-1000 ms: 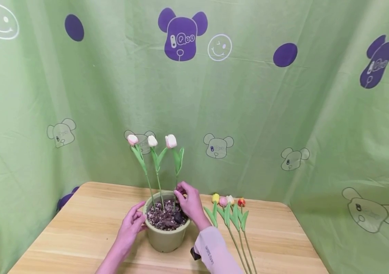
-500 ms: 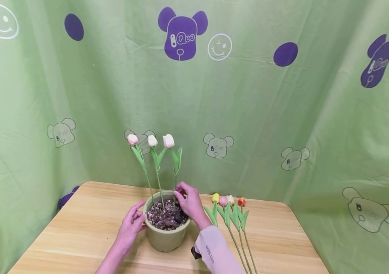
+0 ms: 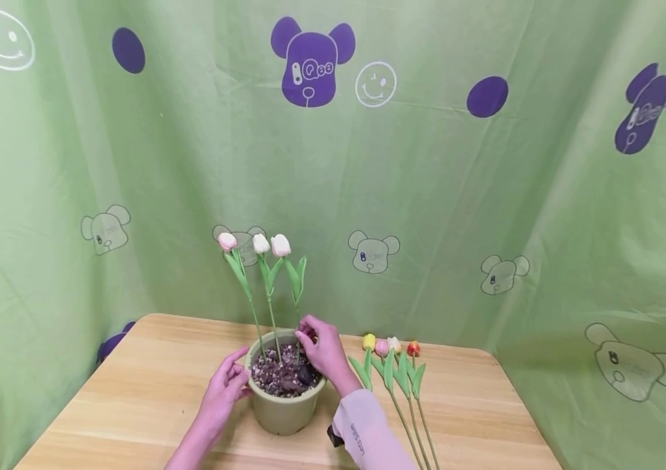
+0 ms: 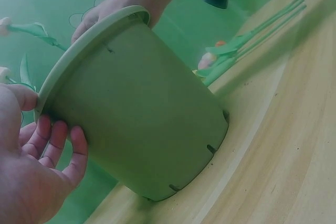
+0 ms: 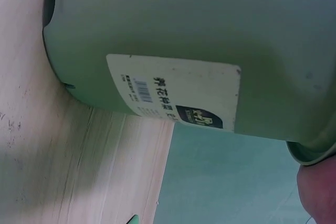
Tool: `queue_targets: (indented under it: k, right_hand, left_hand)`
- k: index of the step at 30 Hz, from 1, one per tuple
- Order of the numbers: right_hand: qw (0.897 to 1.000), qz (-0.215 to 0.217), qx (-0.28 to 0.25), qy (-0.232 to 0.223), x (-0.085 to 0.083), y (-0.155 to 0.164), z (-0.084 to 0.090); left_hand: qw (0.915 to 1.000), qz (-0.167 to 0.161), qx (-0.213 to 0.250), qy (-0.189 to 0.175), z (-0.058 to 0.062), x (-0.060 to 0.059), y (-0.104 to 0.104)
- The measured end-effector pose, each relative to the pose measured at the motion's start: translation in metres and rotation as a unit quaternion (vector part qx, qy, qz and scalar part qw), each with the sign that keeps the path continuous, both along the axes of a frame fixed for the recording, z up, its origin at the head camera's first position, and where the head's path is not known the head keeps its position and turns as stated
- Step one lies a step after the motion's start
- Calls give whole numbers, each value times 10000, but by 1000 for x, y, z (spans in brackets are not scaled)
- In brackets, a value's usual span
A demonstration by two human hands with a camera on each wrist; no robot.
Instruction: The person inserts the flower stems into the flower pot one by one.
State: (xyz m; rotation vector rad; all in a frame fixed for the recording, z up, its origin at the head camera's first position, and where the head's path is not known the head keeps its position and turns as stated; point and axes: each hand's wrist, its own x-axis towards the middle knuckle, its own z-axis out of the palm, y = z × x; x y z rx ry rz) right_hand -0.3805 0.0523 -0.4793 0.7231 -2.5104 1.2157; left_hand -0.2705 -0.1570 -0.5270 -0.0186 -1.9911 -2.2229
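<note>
Three artificial tulips stand upright in a tapered, smooth green plastic pot (image 3: 283, 411) filled with coarse brown gravel (image 3: 276, 375). The pot sits on a pale wood-grain tabletop (image 3: 133, 398), near its front edge. The right hand (image 3: 323, 352) pinches the lower stem of the rightmost tulip (image 3: 280, 245) over the gravel, fingers curled round it. The left hand (image 3: 224, 388) rests against the pot's left wall and rolled rim, fingers (image 4: 58, 142) straight and slightly apart. A white barcode label (image 5: 176, 93) is stuck to the pot wall. Four loose tulips (image 3: 391, 365) lie flat just right of the pot. Open tabletop extends left and right; green printed cloth (image 3: 426, 196) encloses the back and sides.
</note>
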Motion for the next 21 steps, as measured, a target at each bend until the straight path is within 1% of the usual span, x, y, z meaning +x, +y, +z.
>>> queue_targets:
  k: [5,14,17,21]
  right_hand:
    - [9998,-54,141,162,-1,0,1]
    - [9998,-25,211,62,1,1,-1]
    - [9997,-32,205,108,0,1,-2]
    - [9997,-82,57,224,-1,0,-4]
  left_hand:
    - [10000,-7,15,28,1,0,0]
    - [10000,10,35,-8,-1,-1,0]
    - [10000,7,58,9,0,0,1]
    - [10000,0,63,21,1,1,1]
